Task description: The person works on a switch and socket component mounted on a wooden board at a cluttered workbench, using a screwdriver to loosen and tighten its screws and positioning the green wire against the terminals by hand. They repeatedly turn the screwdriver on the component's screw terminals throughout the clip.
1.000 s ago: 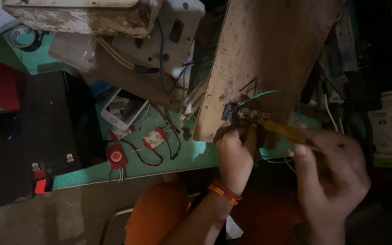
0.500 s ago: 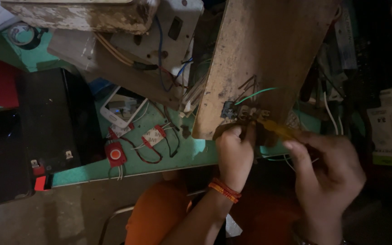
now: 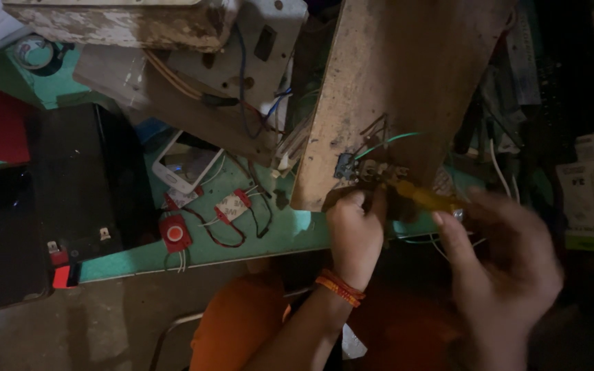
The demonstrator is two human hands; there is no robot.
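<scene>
The turquoise desk (image 3: 280, 237) is carrying everything here, though clutter is hiding most of its top and darkness is swallowing its right end. A black box-shaped battery (image 3: 70, 199) is sitting at its left, its far-left side fading into shadow. The wooden board (image 3: 400, 89) you are working on is leaning up from the desk's near edge, its top running out of view. Behind it, a grey metal panel (image 3: 242, 62) with loose wires is lying half buried under a chipped white plank (image 3: 118, 20), which the upper border is cutting off.

Your right hand (image 3: 503, 275) is blurring with motion; its fingers are closing round the yellow handle of a screwdriver (image 3: 424, 198), but how tightly is hard to make out. The tip is disappearing among the small terminal fitting (image 3: 369, 170) at the board's lower edge, where a green wire (image 3: 393, 139) is arching out. Your left hand (image 3: 355, 233), with an orange thread band at the wrist, is curling its fingers against the board's bottom edge just under that fitting; whether it is pinching anything is hidden from this angle.

A white phone (image 3: 187, 165) is lying on the desk, partly tucked beneath the panel. Near it, a small red round button unit (image 3: 174, 233) is trailing thin wires.
</scene>
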